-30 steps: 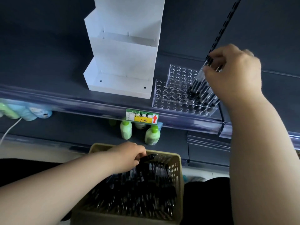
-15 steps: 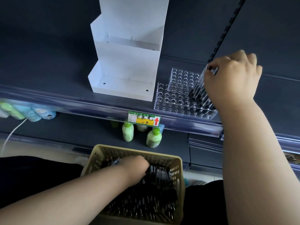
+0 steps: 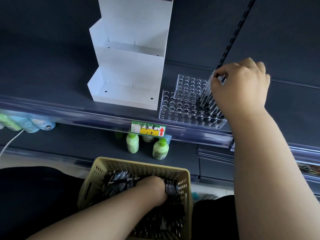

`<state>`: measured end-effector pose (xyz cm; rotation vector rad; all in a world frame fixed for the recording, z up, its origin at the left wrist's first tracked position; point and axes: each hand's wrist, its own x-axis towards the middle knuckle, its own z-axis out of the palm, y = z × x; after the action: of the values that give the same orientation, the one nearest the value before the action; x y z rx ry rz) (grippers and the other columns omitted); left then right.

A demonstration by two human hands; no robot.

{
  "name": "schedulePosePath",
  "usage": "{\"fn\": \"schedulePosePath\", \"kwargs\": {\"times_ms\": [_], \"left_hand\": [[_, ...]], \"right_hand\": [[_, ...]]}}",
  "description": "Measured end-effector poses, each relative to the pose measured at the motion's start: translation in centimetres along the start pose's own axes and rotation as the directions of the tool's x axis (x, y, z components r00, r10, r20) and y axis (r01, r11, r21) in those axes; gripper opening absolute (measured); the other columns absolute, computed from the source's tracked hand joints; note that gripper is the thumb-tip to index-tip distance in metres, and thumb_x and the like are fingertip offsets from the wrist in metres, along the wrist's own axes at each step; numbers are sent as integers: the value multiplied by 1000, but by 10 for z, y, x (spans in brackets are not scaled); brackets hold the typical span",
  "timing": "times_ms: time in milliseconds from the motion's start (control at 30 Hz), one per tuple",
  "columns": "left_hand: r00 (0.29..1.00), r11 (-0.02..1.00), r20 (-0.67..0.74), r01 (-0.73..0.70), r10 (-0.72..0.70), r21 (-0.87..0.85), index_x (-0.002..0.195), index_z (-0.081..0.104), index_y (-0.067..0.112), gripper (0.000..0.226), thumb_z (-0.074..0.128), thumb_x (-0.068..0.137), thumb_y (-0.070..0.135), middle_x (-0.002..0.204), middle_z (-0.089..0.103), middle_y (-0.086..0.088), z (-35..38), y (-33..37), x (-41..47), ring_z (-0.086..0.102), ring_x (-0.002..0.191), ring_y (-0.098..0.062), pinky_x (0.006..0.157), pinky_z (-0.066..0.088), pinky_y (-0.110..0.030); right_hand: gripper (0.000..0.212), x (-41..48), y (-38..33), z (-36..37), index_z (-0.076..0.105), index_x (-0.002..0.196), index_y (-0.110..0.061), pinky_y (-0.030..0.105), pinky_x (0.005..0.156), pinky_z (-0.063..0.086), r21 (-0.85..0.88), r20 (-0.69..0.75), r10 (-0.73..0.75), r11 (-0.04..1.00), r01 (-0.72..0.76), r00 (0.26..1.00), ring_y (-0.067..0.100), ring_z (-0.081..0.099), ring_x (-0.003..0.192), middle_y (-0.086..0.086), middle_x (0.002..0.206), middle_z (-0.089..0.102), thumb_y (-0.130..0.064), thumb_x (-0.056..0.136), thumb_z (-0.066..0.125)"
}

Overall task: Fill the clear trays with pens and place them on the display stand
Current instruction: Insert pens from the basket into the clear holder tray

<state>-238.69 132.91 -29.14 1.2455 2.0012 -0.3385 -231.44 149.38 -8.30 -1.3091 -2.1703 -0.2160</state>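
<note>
Head view: both hands engaged, one at the shelf tray, one in the pen basket.

Right hand (image 3: 239, 87), centre right of frame, has its grip closed on the tops of pens (image 3: 207, 99) standing in the clear tray (image 3: 174, 111) on the shelf (image 3: 52, 80), just right of the empty white display stand (image 3: 131, 66). Left hand (image 3: 152, 188), lower centre, is sunk among loose pens in the yellow basket (image 3: 138, 168); its fingers are buried, so its grip cannot be determined. A price label (image 3: 148, 131) sits on the shelf edge.
</note>
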Motion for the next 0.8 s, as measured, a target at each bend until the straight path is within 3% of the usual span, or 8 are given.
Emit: {"fn": "schedulePosePath", "kwargs": {"times_ms": [100,200,267,333,433,600,800], "left_hand": [[999,998,7,-50,50,-34,101,62,3,40,48,88,39,110,62,-14,-22,-12,-13,59,101,-30,73,42,-26],[995,988,-20,-102,100,-118,79,57,-5,45,49,84,39,75,53,-22,-55,-17,-31,51,65,-30,54,38,-31],[982,959,-70,-187,176,-212,74,65,3,40,49,85,39,60,44,-11,-76,-16,-43,40,50,-19,47,30,-26],[961,867,-118,-275,249,-415,72,68,13,33,53,87,39,64,59,3,-95,-15,-54,47,54,-11,54,34,-22],[920,588,-208,-374,332,-717,80,66,14,18,58,92,25,73,72,5,-121,-10,-66,65,63,-3,57,47,-16],[810,331,-517,-586,278,-740,84,61,17,10,63,87,8,77,70,-1,-153,5,-64,68,63,-6,55,52,-16],[635,334,-769,-743,76,-581,82,57,27,17,70,78,17,86,69,-1,-189,33,-49,69,83,-23,82,55,-44]], "right_hand": [[23,-1,1,-1,69,104,-20,39,83,35,12,7,-10,1000,10,1000,34,45,107,11,108,59,-27,87,55],[22,-2,2,-2,69,104,-19,37,81,35,31,20,-21,999,21,1000,34,46,106,10,108,58,-26,87,56],[22,-2,2,-3,69,104,-19,37,80,35,39,24,-24,999,23,999,34,46,106,10,107,59,-26,87,56],[22,-3,3,-4,69,103,-19,37,79,36,44,25,-23,999,22,999,33,46,105,9,106,59,-25,87,56],[22,-4,3,-5,70,103,-20,36,79,36,66,32,-24,998,22,999,32,46,105,9,106,59,-25,87,56],[23,-2,6,-6,70,105,-21,34,80,35,97,36,-32,995,29,999,31,46,104,8,108,60,-24,87,56],[21,1,9,-4,71,102,-22,36,80,38,171,19,-44,985,40,999,30,49,99,5,103,65,-22,85,59]]}}
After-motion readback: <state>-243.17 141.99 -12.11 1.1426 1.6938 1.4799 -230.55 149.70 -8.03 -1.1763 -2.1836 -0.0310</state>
